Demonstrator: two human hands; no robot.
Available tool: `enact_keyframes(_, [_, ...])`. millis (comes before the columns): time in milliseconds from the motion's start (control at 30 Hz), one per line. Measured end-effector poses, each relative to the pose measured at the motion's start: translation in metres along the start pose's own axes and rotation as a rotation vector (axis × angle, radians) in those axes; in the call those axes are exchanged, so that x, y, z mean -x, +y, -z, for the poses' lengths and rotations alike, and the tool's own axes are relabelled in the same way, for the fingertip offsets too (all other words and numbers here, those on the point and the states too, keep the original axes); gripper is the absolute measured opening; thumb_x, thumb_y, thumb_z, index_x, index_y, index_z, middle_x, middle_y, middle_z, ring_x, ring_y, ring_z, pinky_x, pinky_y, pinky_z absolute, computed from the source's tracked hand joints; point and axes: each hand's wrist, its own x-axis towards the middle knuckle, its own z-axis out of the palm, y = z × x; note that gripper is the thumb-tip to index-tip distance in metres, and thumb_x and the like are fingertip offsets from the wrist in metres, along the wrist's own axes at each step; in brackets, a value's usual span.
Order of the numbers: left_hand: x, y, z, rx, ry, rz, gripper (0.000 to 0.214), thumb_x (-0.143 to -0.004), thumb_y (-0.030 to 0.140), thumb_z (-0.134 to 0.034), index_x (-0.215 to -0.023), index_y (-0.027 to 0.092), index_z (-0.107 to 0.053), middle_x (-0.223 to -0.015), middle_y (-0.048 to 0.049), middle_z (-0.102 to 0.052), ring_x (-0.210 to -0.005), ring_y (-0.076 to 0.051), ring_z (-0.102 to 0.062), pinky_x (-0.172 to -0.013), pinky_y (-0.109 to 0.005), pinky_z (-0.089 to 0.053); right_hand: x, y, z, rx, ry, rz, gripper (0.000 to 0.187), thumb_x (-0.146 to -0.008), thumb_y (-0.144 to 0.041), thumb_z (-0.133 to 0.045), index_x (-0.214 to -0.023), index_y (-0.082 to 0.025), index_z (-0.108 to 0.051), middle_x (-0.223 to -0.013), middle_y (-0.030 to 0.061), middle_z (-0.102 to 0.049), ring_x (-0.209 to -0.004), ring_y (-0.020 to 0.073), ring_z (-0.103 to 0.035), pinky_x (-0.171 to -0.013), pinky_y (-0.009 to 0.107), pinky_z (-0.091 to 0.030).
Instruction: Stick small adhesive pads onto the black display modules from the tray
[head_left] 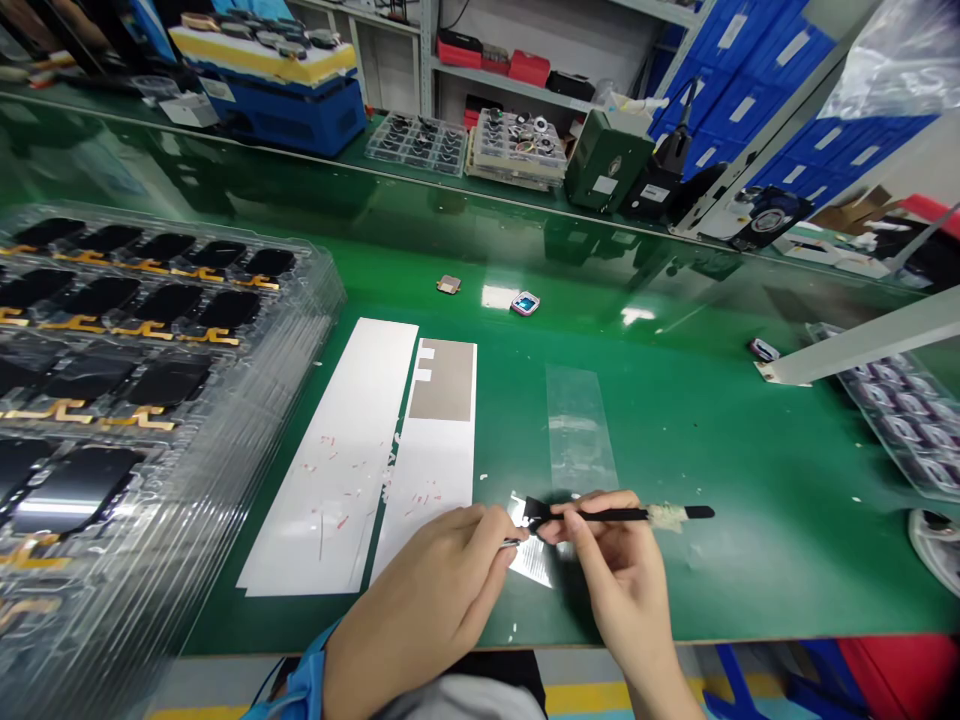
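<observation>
My left hand is closed in a pinch near the table's front edge, holding a small dark part whose shape I cannot make out. My right hand is closed on black tweezers that lie level, their tip at the small part and their tail pointing right with pale tape wound round it. A small clear film lies on the green table right under both hands.
Stacked clear trays of black screens fill the left. Two white sheets with tiny red-marked bits lie ahead of my left hand, a clear film strip beside them. Small parts lie farther out. More trays stand at right.
</observation>
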Motion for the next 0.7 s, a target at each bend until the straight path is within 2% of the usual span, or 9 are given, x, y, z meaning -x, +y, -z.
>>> enact_keyframes(67, [0.001, -0.001, -0.001, 0.029, 0.050, 0.010, 0.020, -0.102, 0.018, -0.033, -0.110, 0.020, -0.052, -0.105, -0.0091, -0.069, -0.098, -0.025, -0.066, -0.079, -0.040, -0.055, -0.001, -0.004, 0.004, -0.052, -0.007, 0.023, 0.010, -0.091, -0.019, -0.064, -0.095, -0.023, -0.055, -0.088, 0.0019, -0.070, -0.067, 0.0131, -0.073, -0.067, 0.025, -0.062])
enact_keyframes(167, [0.001, -0.006, -0.004, 0.121, 0.235, 0.028, 0.016, -0.101, 0.019, -0.040, -0.111, 0.021, -0.053, -0.115, -0.0088, -0.068, -0.103, -0.022, -0.065, -0.082, -0.035, -0.055, -0.004, -0.016, 0.004, -0.139, 0.026, 0.134, 0.011, -0.091, -0.014, -0.062, -0.094, -0.022, -0.055, -0.087, 0.0020, -0.070, -0.070, 0.0132, -0.073, -0.066, 0.025, -0.062])
enact_keyframes(267, [0.000, -0.011, -0.004, 0.202, 0.435, 0.077, 0.011, -0.095, 0.020, -0.054, -0.100, 0.022, -0.063, -0.097, -0.0038, -0.073, -0.078, -0.016, -0.067, -0.066, -0.027, -0.053, -0.006, -0.032, -0.008, -0.206, 0.033, 0.293, 0.013, -0.091, -0.010, -0.059, -0.096, -0.022, -0.057, -0.085, 0.0020, -0.067, -0.079, 0.0150, -0.073, -0.069, 0.029, -0.064])
enact_keyframes(333, [0.000, -0.013, -0.002, 0.239, 0.504, 0.106, 0.012, -0.091, 0.019, -0.060, -0.097, 0.024, -0.069, -0.084, -0.0010, -0.072, -0.065, -0.014, -0.062, -0.059, -0.026, -0.050, -0.006, -0.042, -0.020, -0.235, -0.004, 0.361, 0.016, -0.092, -0.008, -0.056, -0.097, -0.023, -0.057, -0.085, 0.0016, -0.067, -0.081, 0.0151, -0.072, -0.070, 0.031, -0.066])
enact_keyframes(433, [0.003, -0.013, 0.003, 0.301, 0.515, 0.116, 0.018, -0.092, 0.021, -0.059, -0.103, 0.025, -0.072, -0.081, -0.0004, -0.070, -0.068, -0.014, -0.061, -0.060, -0.025, -0.048, -0.004, -0.052, -0.039, -0.235, -0.073, 0.406, 0.018, -0.093, -0.007, -0.054, -0.099, -0.024, -0.056, -0.086, 0.0012, -0.067, -0.080, 0.0149, -0.072, -0.070, 0.032, -0.066])
enact_keyframes(567, [0.006, -0.011, 0.006, 0.352, 0.484, 0.110, 0.023, -0.096, 0.024, -0.052, -0.110, 0.022, -0.070, -0.077, -0.0005, -0.069, -0.071, -0.015, -0.065, -0.066, -0.024, -0.051, -0.003, -0.054, -0.060, -0.239, -0.104, 0.460, 0.022, -0.093, -0.004, -0.052, -0.101, -0.024, -0.055, -0.091, 0.0021, -0.067, -0.087, 0.0154, -0.072, -0.075, 0.033, -0.066])
enact_keyframes(700, [0.005, -0.013, 0.004, 0.351, 0.510, 0.114, 0.022, -0.096, 0.023, -0.052, -0.110, 0.021, -0.069, -0.096, -0.0040, -0.073, -0.087, -0.017, -0.069, -0.077, -0.026, -0.054, -0.005, -0.047, -0.071, -0.249, -0.153, 0.479, 0.026, -0.093, 0.000, -0.049, -0.104, -0.023, -0.054, -0.097, 0.0025, -0.066, -0.097, 0.0152, -0.071, -0.085, 0.033, -0.063])
